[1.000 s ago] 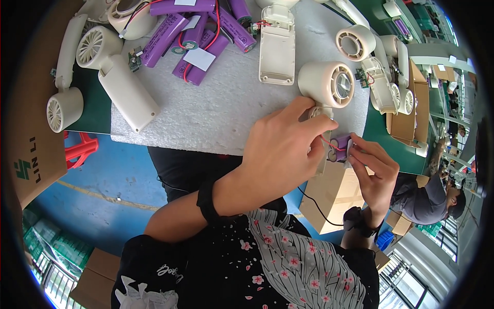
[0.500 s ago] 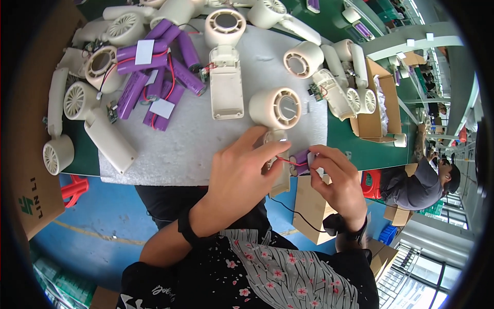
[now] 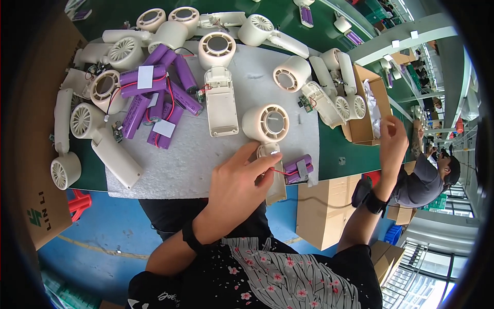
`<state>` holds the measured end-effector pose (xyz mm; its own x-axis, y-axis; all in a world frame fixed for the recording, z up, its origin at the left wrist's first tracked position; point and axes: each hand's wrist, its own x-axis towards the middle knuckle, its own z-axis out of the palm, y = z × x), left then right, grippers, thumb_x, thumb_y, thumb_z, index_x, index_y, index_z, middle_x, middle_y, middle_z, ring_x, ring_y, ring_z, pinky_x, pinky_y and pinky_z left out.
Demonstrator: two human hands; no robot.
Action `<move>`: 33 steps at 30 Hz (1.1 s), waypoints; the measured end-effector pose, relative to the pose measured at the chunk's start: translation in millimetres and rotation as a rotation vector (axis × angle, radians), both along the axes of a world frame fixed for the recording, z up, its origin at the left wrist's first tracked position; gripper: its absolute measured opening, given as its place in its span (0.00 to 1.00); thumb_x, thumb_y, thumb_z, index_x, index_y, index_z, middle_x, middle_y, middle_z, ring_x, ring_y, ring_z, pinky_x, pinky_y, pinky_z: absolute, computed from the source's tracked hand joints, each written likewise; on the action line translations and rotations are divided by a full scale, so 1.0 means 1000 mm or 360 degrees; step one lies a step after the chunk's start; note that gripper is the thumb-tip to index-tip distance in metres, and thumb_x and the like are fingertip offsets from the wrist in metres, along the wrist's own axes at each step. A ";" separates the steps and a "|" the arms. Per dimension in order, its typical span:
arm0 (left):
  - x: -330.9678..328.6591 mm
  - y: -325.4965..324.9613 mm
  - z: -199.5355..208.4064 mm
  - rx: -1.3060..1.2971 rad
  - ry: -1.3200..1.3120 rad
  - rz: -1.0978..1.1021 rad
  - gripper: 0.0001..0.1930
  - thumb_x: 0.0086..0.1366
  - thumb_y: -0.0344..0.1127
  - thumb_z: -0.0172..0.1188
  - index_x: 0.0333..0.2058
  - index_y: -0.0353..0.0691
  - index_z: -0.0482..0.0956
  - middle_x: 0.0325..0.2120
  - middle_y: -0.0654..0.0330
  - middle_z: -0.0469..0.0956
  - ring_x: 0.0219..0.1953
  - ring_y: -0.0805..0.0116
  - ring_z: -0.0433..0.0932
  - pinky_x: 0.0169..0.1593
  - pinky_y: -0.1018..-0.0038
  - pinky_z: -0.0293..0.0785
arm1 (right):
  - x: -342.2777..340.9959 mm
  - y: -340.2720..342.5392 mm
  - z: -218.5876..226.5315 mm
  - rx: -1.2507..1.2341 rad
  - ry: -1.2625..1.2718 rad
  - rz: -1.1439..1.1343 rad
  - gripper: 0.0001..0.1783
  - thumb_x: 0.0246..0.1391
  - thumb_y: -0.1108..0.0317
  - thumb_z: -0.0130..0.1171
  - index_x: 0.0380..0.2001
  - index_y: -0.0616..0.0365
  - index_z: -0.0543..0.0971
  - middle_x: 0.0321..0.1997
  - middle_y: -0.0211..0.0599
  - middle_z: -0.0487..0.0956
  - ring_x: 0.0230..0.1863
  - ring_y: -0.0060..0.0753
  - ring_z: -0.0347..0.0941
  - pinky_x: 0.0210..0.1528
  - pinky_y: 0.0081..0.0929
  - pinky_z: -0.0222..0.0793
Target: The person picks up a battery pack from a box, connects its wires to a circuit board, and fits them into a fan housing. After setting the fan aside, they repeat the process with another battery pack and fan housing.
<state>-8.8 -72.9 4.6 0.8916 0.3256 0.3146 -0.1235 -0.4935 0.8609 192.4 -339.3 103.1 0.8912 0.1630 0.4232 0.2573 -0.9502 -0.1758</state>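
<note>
"Steadying the cream fan (image 3: pixel 265 138) is, I think, the step in hand. See the left hand (image 3: pixel 237 177): thumb and forefinger pinch it just below its round head (image 3: pixel 252 124)."

"And the right hand (image 3: pixel 393 140)?"

"It is raised near the cardboard box (image 3: pixel 359 134), well apart from the fan. Its fingers are curled close together, but whether they pinch something small, I cannot tell."

"So where is the battery pack (image 3: pixel 297 169)?"

"It lies at the near right corner of the grey mat (image 3: pixel 170 172), just beside the handle (image 3: pixel 277 191). A red wire (image 3: pixel 278 171) runs from it toward the left fingers."

"Which way do these things point?"

"The fan has its head to the far side and its handle to the near side; the long axis is almost straight, with the handle end slightly to the right. The pack slants from near left to far right, its wired end toward the handle."

"What does the next move call for?"

"In my judgement, a firm left pinch, right fingers at the pack, and no pull on that wire."
</note>
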 end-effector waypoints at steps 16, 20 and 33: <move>0.004 0.009 -0.001 -0.0011 0.0066 -0.0092 0.15 0.50 0.30 0.66 0.40 0.46 0.84 0.36 0.57 0.78 0.28 0.57 0.80 0.31 0.67 0.77 | -0.083 0.085 -0.035 0.0188 0.1215 0.1498 0.33 0.28 0.74 0.75 0.46 0.59 0.79 0.48 0.41 0.79 0.47 0.40 0.77 0.47 0.31 0.73; 0.004 0.010 -0.001 0.0041 0.0038 -0.0076 0.15 0.49 0.30 0.67 0.39 0.46 0.85 0.36 0.57 0.79 0.26 0.60 0.80 0.30 0.68 0.77 | -0.083 0.076 -0.029 0.0269 0.1801 0.1506 0.29 0.38 0.72 0.72 0.48 0.61 0.78 0.44 0.42 0.80 0.43 0.41 0.78 0.45 0.32 0.75; 0.003 0.013 -0.001 0.0114 0.0037 -0.0117 0.17 0.48 0.29 0.69 0.40 0.46 0.85 0.39 0.54 0.80 0.27 0.62 0.81 0.30 0.70 0.77 | -0.107 0.069 -0.035 0.1439 0.2667 0.1270 0.53 0.34 0.84 0.68 0.66 0.58 0.56 0.53 0.47 0.71 0.50 0.41 0.76 0.51 0.32 0.71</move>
